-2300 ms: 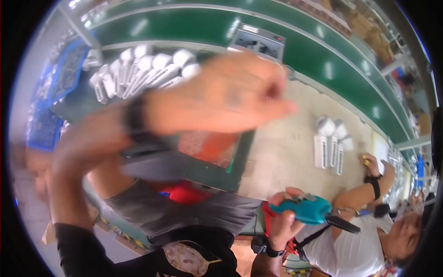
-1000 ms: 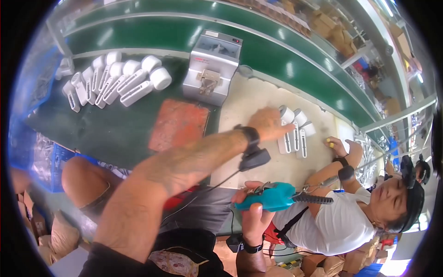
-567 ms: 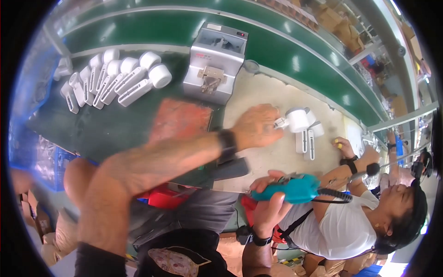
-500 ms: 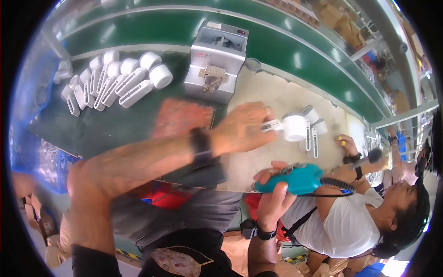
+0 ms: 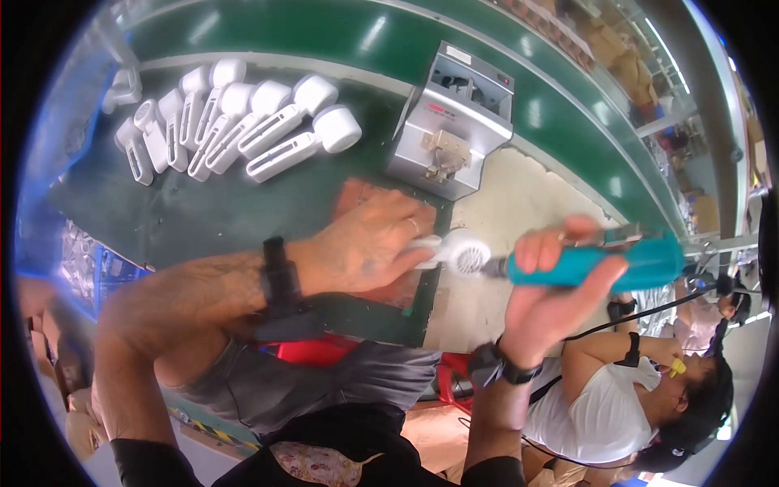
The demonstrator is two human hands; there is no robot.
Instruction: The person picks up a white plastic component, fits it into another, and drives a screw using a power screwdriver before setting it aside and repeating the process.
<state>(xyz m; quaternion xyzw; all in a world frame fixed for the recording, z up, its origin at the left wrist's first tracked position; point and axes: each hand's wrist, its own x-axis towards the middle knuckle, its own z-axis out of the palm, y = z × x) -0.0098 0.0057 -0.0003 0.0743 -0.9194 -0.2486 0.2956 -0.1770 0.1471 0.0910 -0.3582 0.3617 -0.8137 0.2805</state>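
While the left hand (image 5: 369,247) grips the white fan (image 5: 458,252) and the right hand (image 5: 556,284) holds the teal screwdriver (image 5: 600,261) against it, a slipped tip could gouge the left fingers.

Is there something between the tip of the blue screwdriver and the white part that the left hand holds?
Nothing visible. The screwdriver in the right hand has its dark tip right at the round head of the white part, which the left hand holds on the mat edge. No finger crosses that line.

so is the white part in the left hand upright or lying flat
Lying flat: the white part points sideways from the left hand, toward the teal screwdriver tip.
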